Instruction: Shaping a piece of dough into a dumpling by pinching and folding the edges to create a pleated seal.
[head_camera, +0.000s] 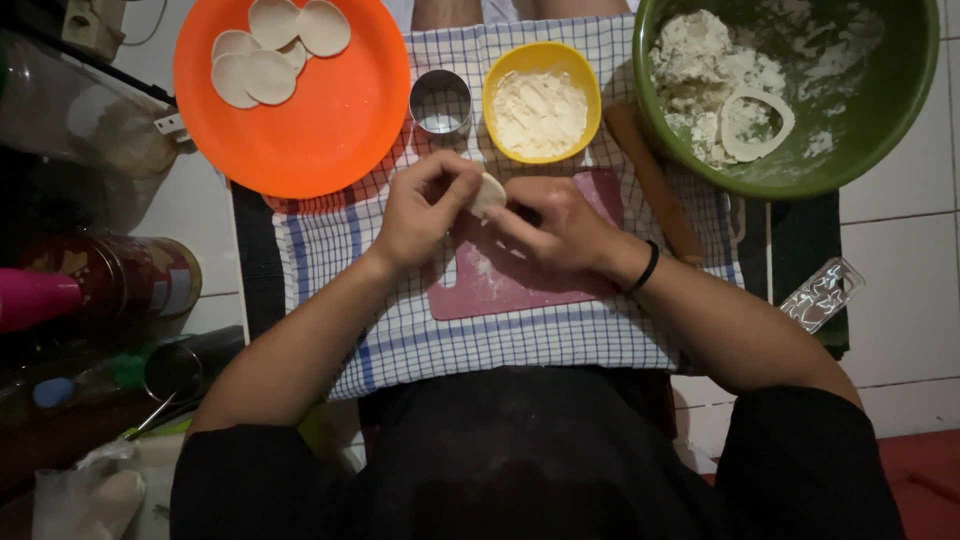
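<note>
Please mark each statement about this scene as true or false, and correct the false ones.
1. Both hands hold a small piece of dough together. True: left hand, right hand.
2. The orange plate is empty. False: several flat dough rounds lie on it.
3. The yellow bowl holds flour. True.
4. The metal ring cutter lies inside the green bowl. False: it stands on the checked cloth, between plate and yellow bowl.
5. The wristband is on the left wrist. False: on the right.
</note>
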